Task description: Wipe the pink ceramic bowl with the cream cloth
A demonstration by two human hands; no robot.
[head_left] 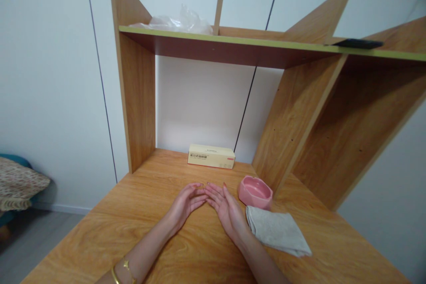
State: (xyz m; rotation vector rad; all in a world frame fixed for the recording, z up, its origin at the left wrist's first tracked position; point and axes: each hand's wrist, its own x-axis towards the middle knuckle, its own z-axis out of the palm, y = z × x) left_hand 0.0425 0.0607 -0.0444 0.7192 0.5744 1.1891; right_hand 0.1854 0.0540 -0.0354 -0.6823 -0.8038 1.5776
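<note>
My left hand [186,204] rests over the wooden desk with its fingers curved and apart, holding nothing. Facing it, my right hand [226,208] is palm up and slightly cupped, also with nothing in it. The fingertips of both hands nearly meet; whether they touch I cannot tell. Just right of my right hand sits a pink faceted bowl [255,193]. A folded grey cloth [278,230] lies in front of the bowl, close to my right wrist. Beyond my hands, a long cream cling film box [211,156] with a red lower edge stands at the back.
A wooden shelf unit [140,102] rises from the back of the desk [133,217]. On its upper shelf are a crumpled clear plastic bag [181,22] and a dark flat object [359,43]. At far left is a blue seat with a patterned throw [21,182].
</note>
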